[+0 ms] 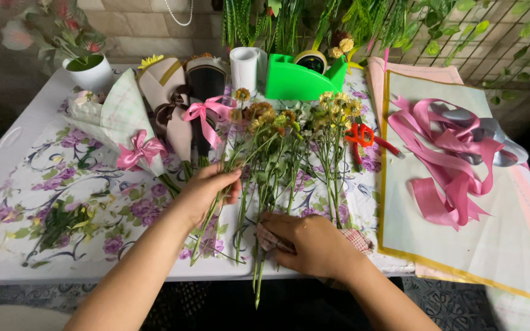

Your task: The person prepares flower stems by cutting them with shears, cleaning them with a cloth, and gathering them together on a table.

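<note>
Several loose cut flowers (277,138) with long green stems lie fanned on the floral tablecloth (62,184), blooms pointing away from me. My left hand (207,190) rests on the left stems, fingers curled around one thin stem. My right hand (308,242) presses down on the lower stem ends, over a checked pink cloth (360,239) near the table's front edge. Its fingers are bent on the stems and cloth.
Wrapped bouquets with pink bows (139,150) lie at the left. A white pot (90,70), a paper roll (245,67) and a green tape dispenser (299,76) stand at the back. Red scissors (360,136) lie beside wrapping sheets (461,239) carrying pink ribbon (452,159).
</note>
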